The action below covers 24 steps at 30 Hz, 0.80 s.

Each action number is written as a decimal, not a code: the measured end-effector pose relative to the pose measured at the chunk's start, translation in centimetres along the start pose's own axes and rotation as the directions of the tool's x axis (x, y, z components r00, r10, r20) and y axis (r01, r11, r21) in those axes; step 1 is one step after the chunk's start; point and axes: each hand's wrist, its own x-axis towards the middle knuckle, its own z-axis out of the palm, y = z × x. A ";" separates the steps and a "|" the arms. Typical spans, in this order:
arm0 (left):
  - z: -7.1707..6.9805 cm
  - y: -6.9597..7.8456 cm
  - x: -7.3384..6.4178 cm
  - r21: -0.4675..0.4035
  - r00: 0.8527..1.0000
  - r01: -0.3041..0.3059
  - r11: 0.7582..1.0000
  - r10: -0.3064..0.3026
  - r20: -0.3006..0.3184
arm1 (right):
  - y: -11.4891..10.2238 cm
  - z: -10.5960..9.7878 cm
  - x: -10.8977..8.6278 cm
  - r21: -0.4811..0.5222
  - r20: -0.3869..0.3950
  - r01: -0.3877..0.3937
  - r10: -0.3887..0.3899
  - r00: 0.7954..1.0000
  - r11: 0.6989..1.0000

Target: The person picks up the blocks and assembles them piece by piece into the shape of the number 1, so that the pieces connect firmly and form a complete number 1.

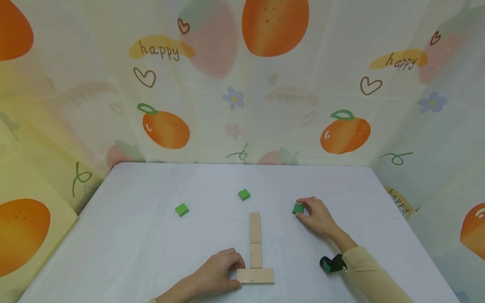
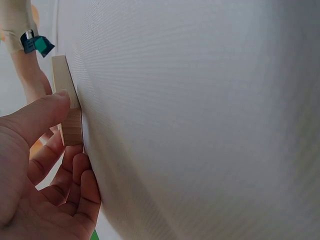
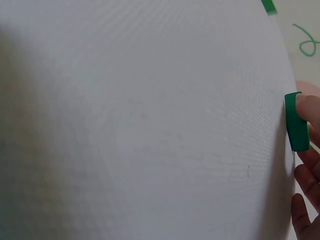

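Note:
My left hand point(image 1: 217, 271) grips the left end of a flat wooden block point(image 1: 257, 276) that lies crosswise near the table's front. The left wrist view shows the thumb on one side of this wooden block point(image 2: 67, 100) and fingers at its end. From its far side two more wooden blocks point(image 1: 255, 228) point(image 1: 256, 255) run away end to end in a line. Farther right, my right hand point(image 1: 318, 216) pinches a green block point(image 1: 298, 208) between thumb and fingers. In the right wrist view the green block point(image 3: 297, 125) sits at or just above the table surface; contact is unclear.
Two other green blocks lie on the white table point(image 1: 132, 252): one point(image 1: 182, 210) at the left, one point(image 1: 244, 194) beyond the wooden line. A small black camera point(image 1: 332, 264) is strapped at the right wrist. Behind the table hangs a fruit-patterned cloth point(image 1: 257, 92).

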 end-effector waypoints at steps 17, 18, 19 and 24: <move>0.2 -0.1 0.0 -0.015 1.000 0.015 1.000 -0.014 0.013 | -0.5 -0.1 -0.1 -0.024 -0.001 -0.031 0.031 1.000 0.999; 0.2 0.0 0.0 -0.018 1.000 0.019 1.000 -0.019 0.015 | -0.5 -0.1 -0.2 -0.024 -0.002 -0.030 0.030 1.000 0.999; 0.2 0.0 0.1 -0.018 1.000 0.021 1.000 -0.021 0.015 | -0.5 -0.2 -0.2 -0.020 -0.002 -0.026 0.026 1.000 0.999; 0.2 0.0 0.1 -0.023 0.999 0.029 0.999 -0.029 0.019 | -0.7 -0.2 0.0 0.000 -0.018 0.008 -0.008 1.000 1.000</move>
